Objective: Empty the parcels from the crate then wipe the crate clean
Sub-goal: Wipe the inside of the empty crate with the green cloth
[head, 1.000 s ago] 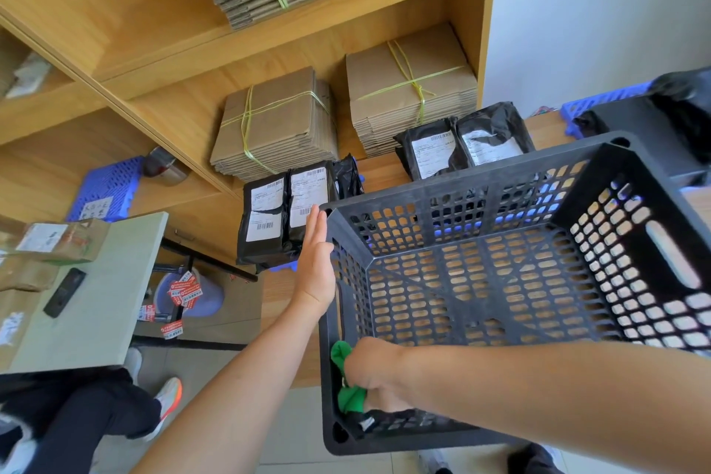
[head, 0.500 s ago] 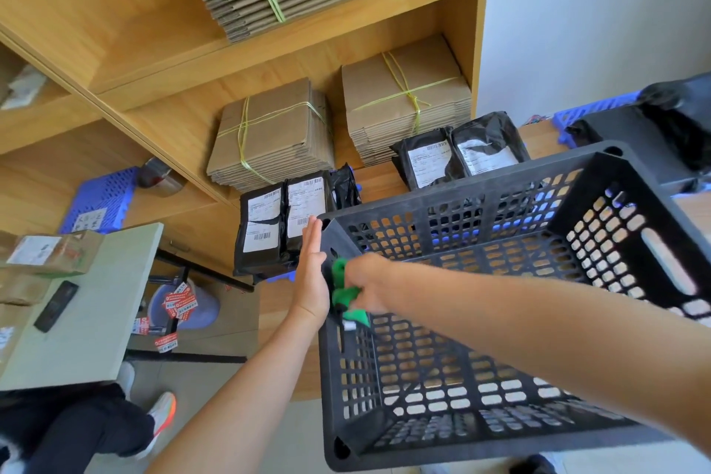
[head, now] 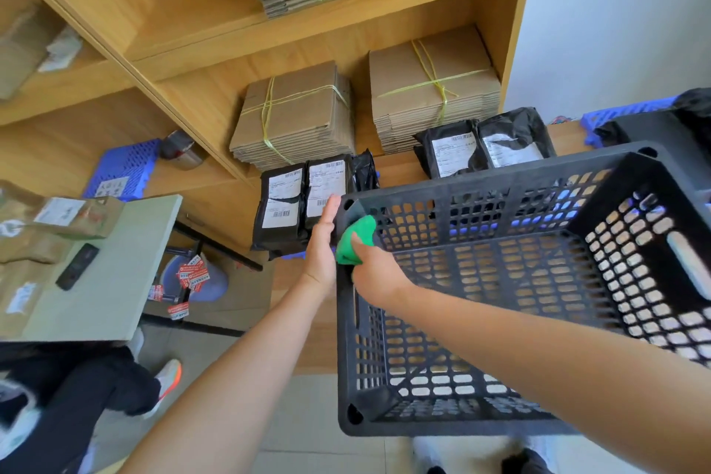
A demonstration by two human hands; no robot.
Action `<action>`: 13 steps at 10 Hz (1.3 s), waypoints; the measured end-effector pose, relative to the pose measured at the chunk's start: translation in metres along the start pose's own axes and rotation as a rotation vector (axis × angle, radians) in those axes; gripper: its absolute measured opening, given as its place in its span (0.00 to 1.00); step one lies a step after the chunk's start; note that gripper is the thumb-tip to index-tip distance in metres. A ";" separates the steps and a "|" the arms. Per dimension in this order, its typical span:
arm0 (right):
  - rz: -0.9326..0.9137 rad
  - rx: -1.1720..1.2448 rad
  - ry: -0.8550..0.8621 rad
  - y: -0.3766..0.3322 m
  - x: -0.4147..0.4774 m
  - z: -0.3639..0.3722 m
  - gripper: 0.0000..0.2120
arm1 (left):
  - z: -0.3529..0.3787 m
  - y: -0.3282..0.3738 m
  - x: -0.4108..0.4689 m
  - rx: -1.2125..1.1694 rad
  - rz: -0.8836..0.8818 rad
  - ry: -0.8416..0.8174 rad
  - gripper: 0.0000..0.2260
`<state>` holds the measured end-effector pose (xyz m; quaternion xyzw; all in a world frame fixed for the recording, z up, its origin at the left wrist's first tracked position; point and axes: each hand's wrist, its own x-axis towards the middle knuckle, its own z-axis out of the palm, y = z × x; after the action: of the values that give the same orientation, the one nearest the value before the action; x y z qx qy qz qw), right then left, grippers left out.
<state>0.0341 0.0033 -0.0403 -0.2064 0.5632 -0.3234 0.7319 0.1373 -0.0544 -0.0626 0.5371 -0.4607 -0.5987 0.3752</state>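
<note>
Green cloth (head: 356, 239) bunched in my right hand (head: 375, 273) rubs the black crate's (head: 500, 423) far left corner; my left hand (head: 321, 246) braces outside, fingers flat.

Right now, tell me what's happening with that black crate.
A person is wiping the black crate, which holds no parcels. Their right hand grips a green cloth against the inside of the crate's far left corner, while the left hand presses flat on the outside of that wall, apparently to steady it. The black parcels stand on the wooden shelf behind.
</note>
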 end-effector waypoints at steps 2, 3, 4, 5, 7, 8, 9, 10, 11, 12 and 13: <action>-0.371 -0.830 0.057 0.037 -0.042 -0.001 0.28 | -0.014 0.021 -0.001 0.331 -0.064 -0.149 0.30; -0.274 -0.838 -0.146 0.048 -0.071 -0.001 0.18 | -0.013 0.021 -0.001 0.373 -0.137 -0.125 0.26; -0.318 -0.930 -0.067 0.062 -0.077 -0.006 0.27 | -0.012 0.018 0.002 0.452 -0.138 -0.102 0.30; -0.271 -1.019 -0.124 0.080 -0.089 -0.012 0.29 | -0.008 0.022 -0.006 0.592 -0.083 -0.156 0.29; -0.173 -1.264 -0.389 0.086 -0.105 -0.039 0.32 | 0.003 0.008 -0.018 0.935 0.145 -0.170 0.28; -0.167 -1.356 -0.461 0.079 -0.104 -0.046 0.32 | 0.002 -0.006 -0.032 1.020 0.199 -0.169 0.28; -0.174 -1.368 -0.496 0.075 -0.101 -0.050 0.32 | -0.001 -0.018 -0.054 1.111 0.248 -0.175 0.28; -0.173 -1.361 -0.506 0.075 -0.099 -0.053 0.33 | -0.004 -0.026 -0.073 1.117 0.253 -0.172 0.27; -0.171 -1.337 -0.519 0.078 -0.093 -0.054 0.33 | -0.003 -0.035 -0.086 1.084 0.227 -0.146 0.27; -0.149 -1.358 -0.543 0.081 -0.087 -0.054 0.34 | 0.001 -0.040 -0.089 1.091 0.224 -0.109 0.27; -0.139 -1.402 -0.562 0.087 -0.074 -0.053 0.36 | 0.003 -0.039 -0.088 1.126 0.223 -0.091 0.27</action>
<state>-0.0074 0.1199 -0.0621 -0.7331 0.4148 0.1296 0.5233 0.1485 0.0410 -0.0734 0.5759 -0.7780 -0.2405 0.0719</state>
